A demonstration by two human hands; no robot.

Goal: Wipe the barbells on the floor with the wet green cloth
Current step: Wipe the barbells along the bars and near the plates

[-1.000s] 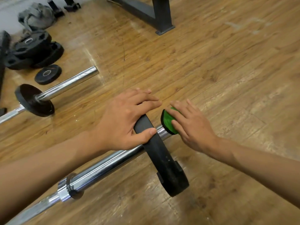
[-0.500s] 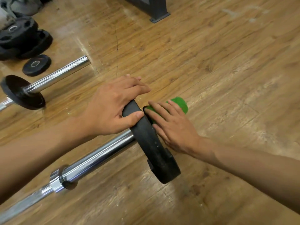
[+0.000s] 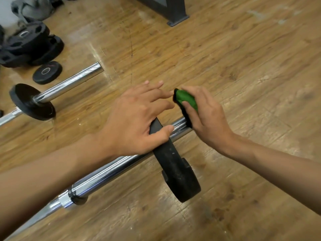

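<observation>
A chrome barbell (image 3: 111,173) lies on the wooden floor with a black plate (image 3: 175,169) standing on its sleeve. My left hand (image 3: 139,119) grips the top edge of that plate, thumb on its near face. My right hand (image 3: 206,117) holds the green cloth (image 3: 186,99), wrapped round the end of the chrome sleeve (image 3: 179,126) just right of the plate. The sleeve's tip is hidden under the cloth and hand. A second barbell (image 3: 69,84) with a small black plate (image 3: 31,101) lies further away on the left.
Stacked black weight plates (image 3: 29,44) and one loose small plate (image 3: 47,72) lie at the far left. A grey bag (image 3: 33,7) sits behind them. The dark foot of a steel rack (image 3: 166,9) stands at the top centre. Wooden floor (image 3: 243,66) stretches to the right.
My right hand slid the green cloth outward along the sleeve, away from the plate, exposing chrome between them. My left hand stayed on the plate's edge.
</observation>
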